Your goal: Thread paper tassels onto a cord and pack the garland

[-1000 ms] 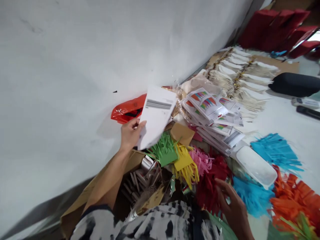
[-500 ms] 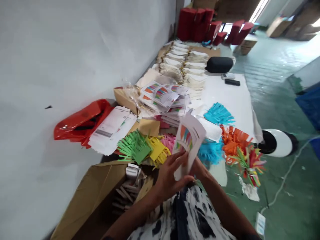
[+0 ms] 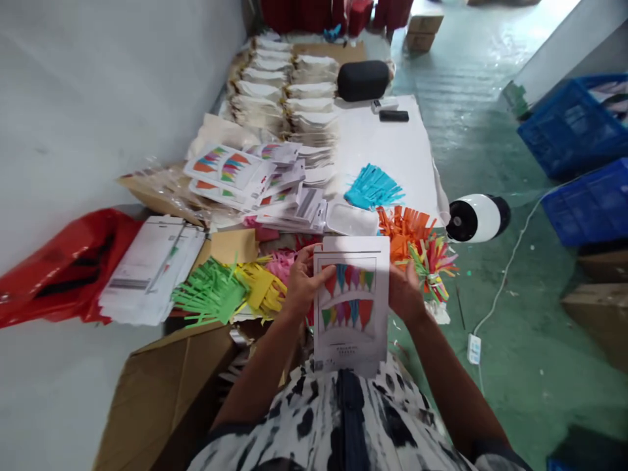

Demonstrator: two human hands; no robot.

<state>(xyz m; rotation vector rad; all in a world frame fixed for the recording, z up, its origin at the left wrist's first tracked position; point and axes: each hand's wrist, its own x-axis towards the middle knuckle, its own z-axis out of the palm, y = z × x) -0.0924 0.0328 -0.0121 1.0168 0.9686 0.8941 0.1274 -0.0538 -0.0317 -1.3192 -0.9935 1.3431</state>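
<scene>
Upright in front of my body is a flat white packaging box [image 3: 350,284], printed with rows of coloured bunting. My left hand [image 3: 304,281] grips its left edge, thumb lying across the front. At the opposite edge, my right hand [image 3: 406,291] holds the box with fingers partly hidden behind it, its thumb standing away from the front. Nearest the left hand lie pink, yellow [image 3: 262,284] and green [image 3: 210,288] paper fringes. Beyond the right hand are an orange fringe [image 3: 400,226] and a multicoloured tassel bundle [image 3: 432,261].
Similar printed boxes [image 3: 233,173] are piled behind, near rows of cream bundles [image 3: 311,98]. Flat white cards [image 3: 142,265] lie beside a red plastic bag [image 3: 73,261]. An open carton [image 3: 167,386] stands lower left. A blue fringe [image 3: 373,186] rests on the white table [image 3: 392,154].
The box has turned from a slanted angle to face me squarely and sits lower. My left hand has shifted to its left edge, my right to its right edge. The camera view has swung rightward.
</scene>
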